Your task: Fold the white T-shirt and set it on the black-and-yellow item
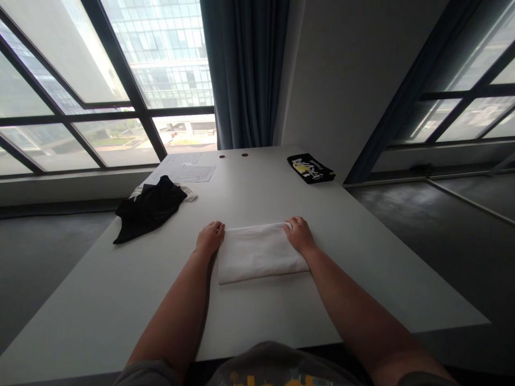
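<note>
Resting at the two far corners of a folded white cloth, your left hand and right hand lie with fingers curled together, pinching its edges. The cloth lies flat mid-worktop. A black garment and papers sit well apart, far left.
</note>
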`<state>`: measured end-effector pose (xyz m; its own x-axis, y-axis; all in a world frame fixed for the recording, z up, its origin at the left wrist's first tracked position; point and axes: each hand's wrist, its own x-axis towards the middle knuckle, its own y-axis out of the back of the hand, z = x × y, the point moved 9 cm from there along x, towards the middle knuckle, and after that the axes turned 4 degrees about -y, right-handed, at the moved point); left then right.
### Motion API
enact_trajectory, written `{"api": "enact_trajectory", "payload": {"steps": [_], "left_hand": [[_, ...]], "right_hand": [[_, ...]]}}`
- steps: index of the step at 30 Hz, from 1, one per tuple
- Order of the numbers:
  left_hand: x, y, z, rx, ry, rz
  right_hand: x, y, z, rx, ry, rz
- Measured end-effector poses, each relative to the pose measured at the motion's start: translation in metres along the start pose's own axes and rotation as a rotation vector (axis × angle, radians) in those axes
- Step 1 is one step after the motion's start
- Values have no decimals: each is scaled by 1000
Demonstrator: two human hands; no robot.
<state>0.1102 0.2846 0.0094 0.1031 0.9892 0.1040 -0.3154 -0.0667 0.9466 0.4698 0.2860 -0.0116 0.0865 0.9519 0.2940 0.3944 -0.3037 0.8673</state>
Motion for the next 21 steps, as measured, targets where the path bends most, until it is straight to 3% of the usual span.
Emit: {"api": "enact_trajectory", "payload": {"steps": [10,18,21], "left_hand": [[-4,1,6,-76,-59,-42],[-22,10,-31,-1,39,-177],[-37,22,-27,12,16,-188]], "right_hand": [[1,8,-6,107,24,5],[-21,17,-45,467,149,-82],[-28,12,-58,564,154,-148]]}}
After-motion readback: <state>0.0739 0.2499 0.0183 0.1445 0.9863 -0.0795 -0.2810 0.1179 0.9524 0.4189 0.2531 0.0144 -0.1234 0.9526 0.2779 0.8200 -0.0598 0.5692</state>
